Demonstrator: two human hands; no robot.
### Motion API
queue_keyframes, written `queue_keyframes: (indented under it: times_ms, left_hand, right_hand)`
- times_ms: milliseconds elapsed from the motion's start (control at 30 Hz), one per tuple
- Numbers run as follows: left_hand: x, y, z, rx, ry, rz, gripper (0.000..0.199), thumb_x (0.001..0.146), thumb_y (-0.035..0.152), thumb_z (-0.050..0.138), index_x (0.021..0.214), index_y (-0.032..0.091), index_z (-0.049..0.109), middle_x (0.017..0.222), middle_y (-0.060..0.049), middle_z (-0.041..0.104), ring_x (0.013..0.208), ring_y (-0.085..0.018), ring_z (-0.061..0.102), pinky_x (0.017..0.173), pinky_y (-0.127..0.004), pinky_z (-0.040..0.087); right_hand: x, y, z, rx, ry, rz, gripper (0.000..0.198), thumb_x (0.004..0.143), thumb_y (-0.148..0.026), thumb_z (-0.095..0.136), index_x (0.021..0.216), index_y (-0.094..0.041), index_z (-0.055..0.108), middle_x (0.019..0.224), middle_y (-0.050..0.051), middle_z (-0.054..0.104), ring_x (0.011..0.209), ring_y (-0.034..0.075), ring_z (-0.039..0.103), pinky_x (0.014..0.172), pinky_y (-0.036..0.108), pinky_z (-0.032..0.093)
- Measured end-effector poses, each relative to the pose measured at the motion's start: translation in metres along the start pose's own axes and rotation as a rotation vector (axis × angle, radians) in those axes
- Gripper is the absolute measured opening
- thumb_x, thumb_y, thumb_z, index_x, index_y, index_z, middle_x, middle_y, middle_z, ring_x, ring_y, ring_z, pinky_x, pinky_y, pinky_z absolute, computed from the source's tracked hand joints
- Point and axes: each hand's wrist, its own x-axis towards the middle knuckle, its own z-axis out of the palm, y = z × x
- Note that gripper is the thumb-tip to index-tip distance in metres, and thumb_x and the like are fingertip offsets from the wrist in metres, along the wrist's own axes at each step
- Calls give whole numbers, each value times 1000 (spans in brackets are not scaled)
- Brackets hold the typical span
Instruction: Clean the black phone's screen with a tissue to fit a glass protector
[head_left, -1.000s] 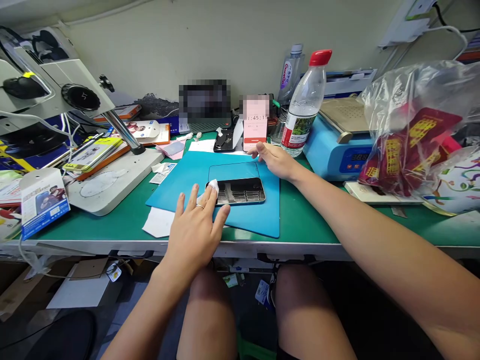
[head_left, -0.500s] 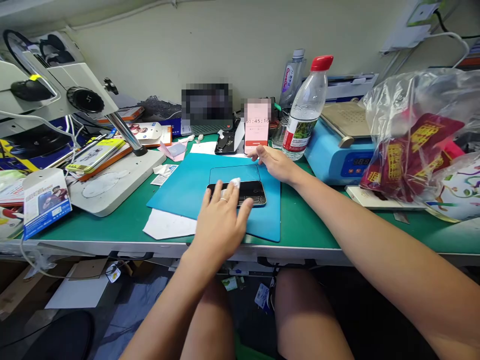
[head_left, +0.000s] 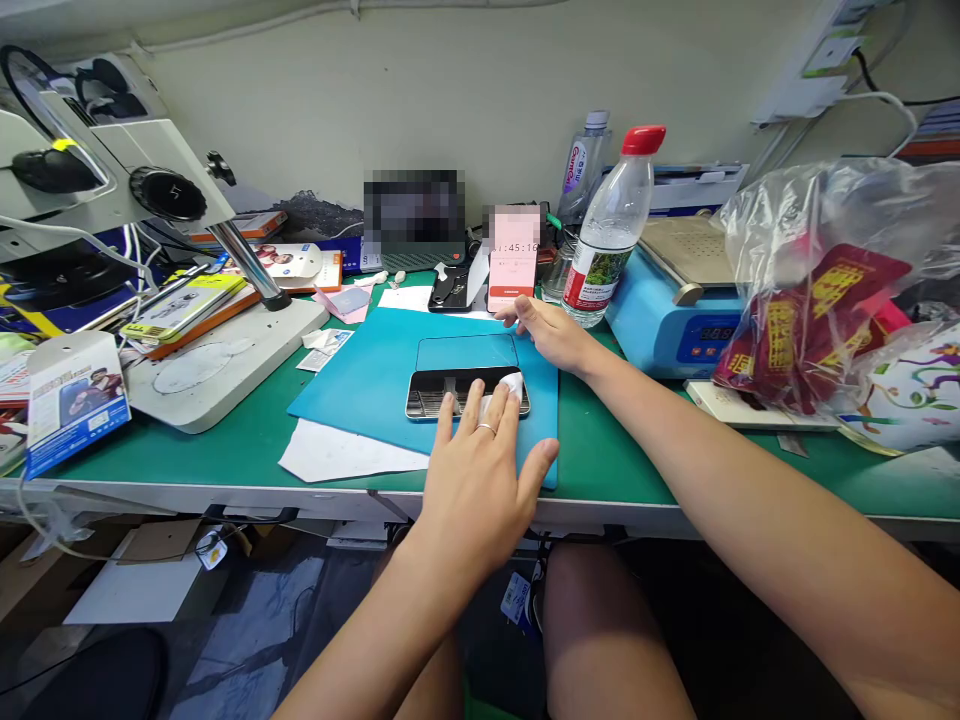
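Left fingers [head_left: 472, 408] and white wad [head_left: 513, 383] now farther right across phone [head_left: 430, 392].

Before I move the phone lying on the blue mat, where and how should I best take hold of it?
Probably pinch the phone by both long edges near its left end, coming from the left. It lies flat, sideways on the blue mat, with that end uncovered; the left hand and white wipe cover part of its right half.

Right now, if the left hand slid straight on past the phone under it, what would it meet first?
Probably the dark-edged clear sheet on the blue mat, beyond that phone; depth is unclear, so the left hand might pass above.
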Motion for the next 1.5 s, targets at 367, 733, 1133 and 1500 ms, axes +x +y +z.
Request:
queue_keyframes:
  times_ms: [367, 733, 1133, 1500]
  left_hand:
    - [-25, -61, -12, 109, -1, -141, 62, 114, 42, 25, 165, 10, 41, 172, -8, 36, 163, -38, 25, 131, -67, 22]
    - [-3, -77, -12, 86, 11, -209, 59, 114, 36, 29, 163, 7, 43, 169, -15, 42, 162, -40, 29, 127, -63, 32]
    - [29, -19, -4, 2, 24, -93, 66, 114, 50, 31, 160, 6, 49, 167, -13, 48, 162, -38, 30, 130, -57, 29]
    - [37, 16, 6, -28, 45, -74, 74, 113, 54, 33, 163, 0, 40, 169, -15, 44, 163, -39, 27, 131, -57, 28]
  right_hand:
    - [-2, -1, -1, 5, -9, 20, 105, 86, -98, 20, 113, -16, 78, 113, 15, 74, 94, 26, 66, 87, 41, 51]
    - [-2, -3, -1, -6, -11, 23, 107, 85, -99, 16, 114, -17, 78, 114, 15, 75, 96, 26, 66, 91, 41, 51]
    - [1, -2, 1, 12, 3, 10, 106, 84, -100, 21, 112, -16, 79, 112, 16, 76, 98, 27, 68, 92, 41, 53]
    - [0, -2, 0, 24, 8, 12, 104, 85, -99, 23, 109, -17, 81, 113, 16, 77, 97, 27, 69, 87, 40, 55]
